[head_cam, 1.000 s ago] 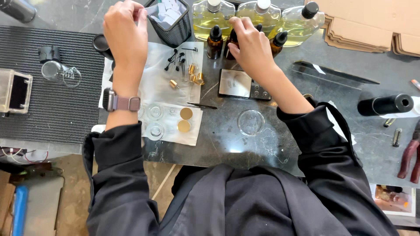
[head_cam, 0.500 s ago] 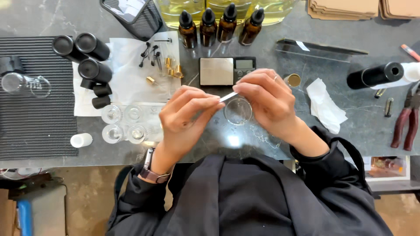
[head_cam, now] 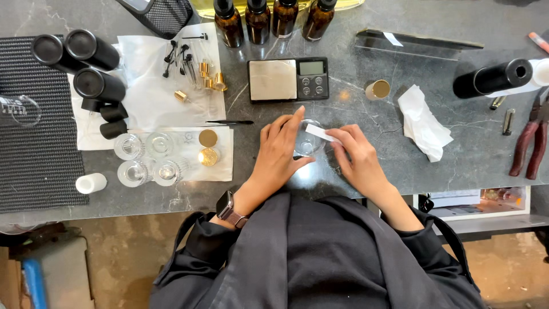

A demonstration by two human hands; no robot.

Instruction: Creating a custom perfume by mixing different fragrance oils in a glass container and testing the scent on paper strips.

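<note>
A small clear glass beaker [head_cam: 307, 141] stands on the dark stone counter in front of me. My left hand [head_cam: 278, 152] rests against its left side, fingers extended and cupping it. My right hand [head_cam: 354, 155] sits just right of the beaker and pinches a narrow white paper strip [head_cam: 321, 133], whose end lies over the beaker's rim. A small digital scale [head_cam: 287, 79] with a steel pan lies just beyond the beaker.
Several amber dropper bottles [head_cam: 273, 18] line the back edge. Black tubes [head_cam: 86, 63], clear glass vials [head_cam: 146, 157], gold caps [head_cam: 207, 138] and tweezers [head_cam: 230, 122] sit on white paper at left. A crumpled tissue [head_cam: 424, 122], gold cap [head_cam: 377, 89], black cylinder [head_cam: 492, 77] and red pliers [head_cam: 529, 141] lie right.
A second ago both hands were reaching to the back of the counter. They came back to the beaker, lowered it to the counter, and the right hand now holds the paper strip over it.
</note>
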